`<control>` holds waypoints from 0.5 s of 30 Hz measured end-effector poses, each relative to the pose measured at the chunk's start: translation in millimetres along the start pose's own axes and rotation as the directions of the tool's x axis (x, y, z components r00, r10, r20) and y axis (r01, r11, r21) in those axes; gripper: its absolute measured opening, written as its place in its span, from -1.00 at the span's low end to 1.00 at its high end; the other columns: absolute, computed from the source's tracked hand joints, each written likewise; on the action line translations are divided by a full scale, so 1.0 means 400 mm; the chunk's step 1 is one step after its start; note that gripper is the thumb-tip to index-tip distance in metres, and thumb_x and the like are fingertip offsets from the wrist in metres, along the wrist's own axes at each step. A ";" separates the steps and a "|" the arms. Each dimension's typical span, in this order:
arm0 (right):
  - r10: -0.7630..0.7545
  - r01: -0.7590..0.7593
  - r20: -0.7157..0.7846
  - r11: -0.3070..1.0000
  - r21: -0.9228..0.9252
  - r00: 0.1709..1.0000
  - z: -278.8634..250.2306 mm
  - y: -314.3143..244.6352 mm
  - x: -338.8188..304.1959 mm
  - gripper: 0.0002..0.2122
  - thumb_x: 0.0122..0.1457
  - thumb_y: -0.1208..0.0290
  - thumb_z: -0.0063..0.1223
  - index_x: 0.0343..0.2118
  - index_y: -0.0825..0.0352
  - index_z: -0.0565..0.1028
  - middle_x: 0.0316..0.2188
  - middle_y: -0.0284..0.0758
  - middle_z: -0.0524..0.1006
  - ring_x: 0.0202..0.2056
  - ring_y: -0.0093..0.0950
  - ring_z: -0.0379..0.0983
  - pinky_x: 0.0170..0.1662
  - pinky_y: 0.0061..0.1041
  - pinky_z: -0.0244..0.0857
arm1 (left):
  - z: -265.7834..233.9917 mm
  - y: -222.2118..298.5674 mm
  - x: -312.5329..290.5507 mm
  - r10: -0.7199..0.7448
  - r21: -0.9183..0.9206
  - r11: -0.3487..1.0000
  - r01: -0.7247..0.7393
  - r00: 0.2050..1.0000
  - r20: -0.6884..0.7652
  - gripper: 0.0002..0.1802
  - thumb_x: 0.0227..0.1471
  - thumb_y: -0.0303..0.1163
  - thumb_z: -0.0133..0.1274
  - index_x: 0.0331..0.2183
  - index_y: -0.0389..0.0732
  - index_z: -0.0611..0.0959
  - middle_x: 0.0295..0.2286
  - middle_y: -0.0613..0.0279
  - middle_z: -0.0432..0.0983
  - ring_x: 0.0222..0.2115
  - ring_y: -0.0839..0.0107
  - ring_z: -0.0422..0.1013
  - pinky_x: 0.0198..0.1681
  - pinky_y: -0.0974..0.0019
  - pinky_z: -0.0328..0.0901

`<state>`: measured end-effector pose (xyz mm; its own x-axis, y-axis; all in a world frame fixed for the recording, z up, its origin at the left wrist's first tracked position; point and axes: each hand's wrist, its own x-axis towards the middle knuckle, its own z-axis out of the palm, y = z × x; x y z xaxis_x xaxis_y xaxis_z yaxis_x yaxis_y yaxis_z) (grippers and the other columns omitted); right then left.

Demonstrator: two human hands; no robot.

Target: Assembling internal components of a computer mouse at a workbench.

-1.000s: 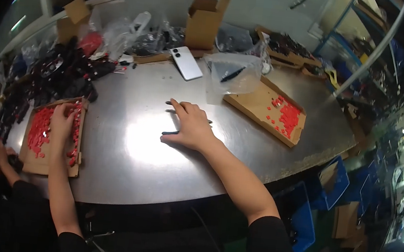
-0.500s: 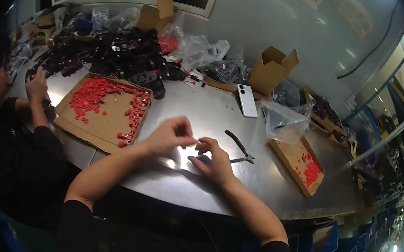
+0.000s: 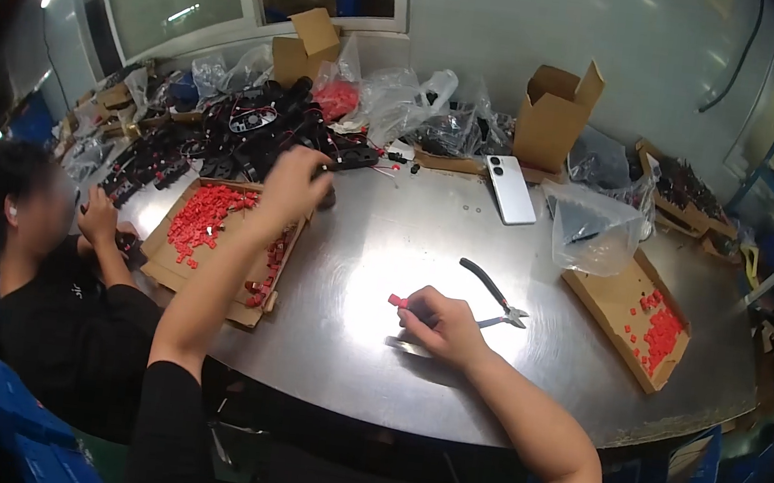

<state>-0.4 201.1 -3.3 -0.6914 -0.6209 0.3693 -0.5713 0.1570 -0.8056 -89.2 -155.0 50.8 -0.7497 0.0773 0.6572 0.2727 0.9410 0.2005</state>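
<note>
- Piece of red plastic (image 3: 396,301), small, blocky: pinched in right hand (image 3: 447,328), over shiny metal tabletop (image 3: 334,374).
- Right hand: fingers curled.
- Left hand (image 3: 296,185): raised near tangled black parts (image 3: 260,143), grip unclear.

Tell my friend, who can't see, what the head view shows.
A person's right hand pinches a small red piece above a metal table; the left hand is near black parts. Pliers lie nearby, between two cardboard trays of red pieces.
</note>
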 end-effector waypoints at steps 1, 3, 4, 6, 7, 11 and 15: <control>-0.029 0.030 0.009 0.999 -0.023 1.000 0.000 0.001 0.003 -0.83 0.31 0.39 0.22 -0.18 0.38 0.52 -0.48 -0.33 0.68 -0.47 -0.51 0.64 -0.38 -0.56 0.50 | 0.004 -0.067 0.017 -0.119 0.225 0.969 0.101 0.991 0.064 -0.50 0.01 -0.20 0.25 0.00 -0.17 0.68 -0.10 0.00 0.58 -0.03 -0.04 0.47 0.07 -0.07 0.40; -0.044 0.044 0.001 0.999 0.000 0.999 -0.005 0.003 0.009 -0.82 0.29 0.39 0.23 -0.18 0.38 0.53 -0.45 -0.33 0.67 -0.48 -0.52 0.62 -0.39 -0.56 0.49 | 0.018 -0.168 0.033 -0.343 0.428 0.877 0.218 0.908 0.241 -0.33 -0.09 -0.15 0.31 0.10 -0.07 0.63 -0.05 0.01 0.57 -0.01 -0.08 0.48 0.07 -0.13 0.41; -0.062 0.062 0.010 0.998 0.013 0.998 -0.005 0.005 0.008 -0.82 0.27 0.39 0.24 -0.18 0.38 0.54 -0.43 -0.33 0.67 -0.48 -0.53 0.61 -0.40 -0.56 0.48 | 0.023 -0.188 0.041 -0.415 0.454 0.858 0.241 0.845 0.338 -0.31 -0.11 -0.15 0.33 0.11 -0.04 0.63 -0.04 0.01 0.56 0.01 -0.08 0.48 0.06 -0.16 0.41; -0.140 0.153 -0.112 0.981 0.118 0.984 0.004 0.011 0.013 -0.82 0.22 0.44 0.20 -0.17 0.38 0.54 -0.35 -0.30 0.65 -0.45 -0.58 0.61 -0.43 -0.55 0.45 | 0.020 -0.232 0.044 -0.406 0.457 0.862 0.220 0.839 0.361 -0.27 -0.13 -0.14 0.34 0.14 0.01 0.61 -0.02 -0.01 0.56 0.03 -0.09 0.48 0.08 -0.11 0.42; -0.152 0.169 -0.146 0.979 0.114 0.978 -0.003 0.011 0.011 -0.82 0.19 0.47 0.17 -0.17 0.38 0.55 -0.32 -0.28 0.64 -0.42 -0.60 0.61 -0.44 -0.56 0.45 | 0.015 -0.237 0.046 -0.375 0.446 0.873 0.195 0.854 0.361 -0.27 -0.11 -0.15 0.34 0.15 -0.03 0.59 -0.01 -0.03 0.56 0.03 -0.08 0.48 0.08 -0.09 0.42; -0.088 0.117 -0.194 0.983 0.144 0.977 -0.018 0.003 0.005 -0.85 0.10 0.52 0.16 -0.27 0.38 0.52 -0.42 -0.33 0.59 -0.40 -0.64 0.57 -0.41 -0.59 0.43 | -0.027 -0.187 0.046 -0.059 0.211 0.974 0.083 0.991 -0.118 -0.32 0.00 -0.17 0.33 0.11 -0.23 0.56 0.00 -0.09 0.55 0.00 -0.08 0.50 0.06 0.00 0.43; 0.121 -0.078 -0.221 0.979 0.190 0.968 -0.025 -0.015 -0.009 -0.79 0.10 0.49 0.20 -0.30 0.34 0.36 -0.55 -0.38 0.51 -0.52 -0.62 0.45 -0.43 -0.59 0.35 | -0.032 0.065 -0.011 -0.332 -0.880 0.098 0.464 0.849 0.411 -0.42 0.36 -0.02 -0.11 0.18 -0.26 0.52 -0.21 0.07 0.62 -0.38 0.32 0.58 -0.26 0.27 0.46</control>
<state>1.0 210.0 4.9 -0.8359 -0.4120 0.3628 -0.4207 0.0563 -0.9055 -71.1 -135.0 62.5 -0.9749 -0.1114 0.1929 0.2093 -0.1620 0.9643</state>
